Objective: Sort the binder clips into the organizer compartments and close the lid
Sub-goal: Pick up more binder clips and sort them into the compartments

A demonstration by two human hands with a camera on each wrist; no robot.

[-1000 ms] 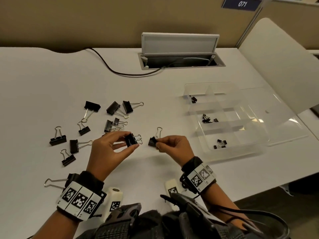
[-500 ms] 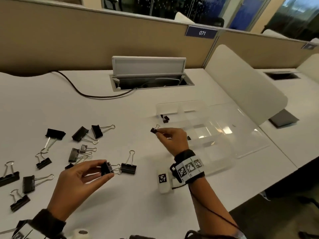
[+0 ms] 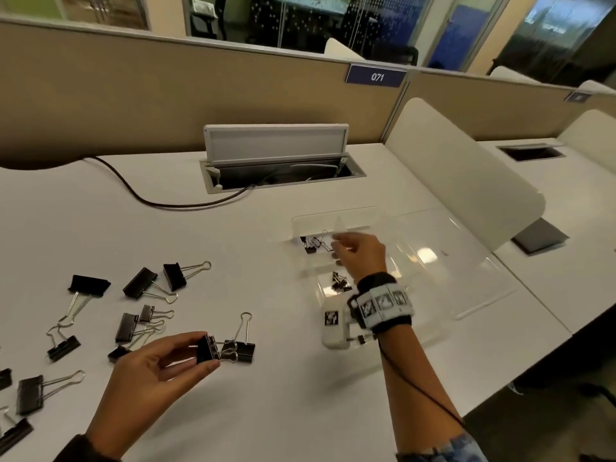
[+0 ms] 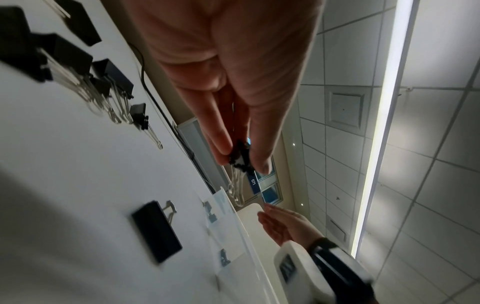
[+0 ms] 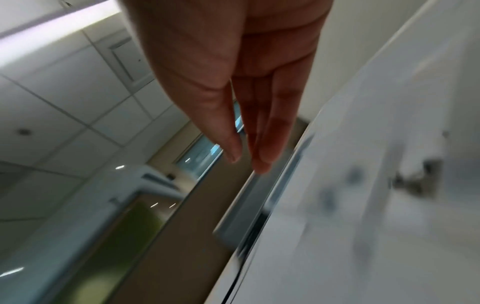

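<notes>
Binder clips [image 3: 146,288] lie scattered over the left part of a white desk [image 3: 266,411], black bodies with silver wire handles, some overlapping. The left hand [image 3: 150,375] pinches a small stack of clips [image 3: 207,349] between thumb and fingertips just above the desk. The right hand [image 3: 358,253] hovers over the clear organizer [image 3: 336,225] with its fingers straight and slack, holding nothing. A few small clips [image 3: 313,245] sit in the far compartment, more in the next one nearer. The transparent lid [image 3: 466,261] lies open flat to the right. Behind, a black cable [image 3: 140,195] runs into an open cable hatch [image 3: 276,155], below a tan partition [image 3: 166,95] bearing a blue sign reading 071 [image 3: 376,76]. Glass walls and ceiling tiles show beyond.
</notes>
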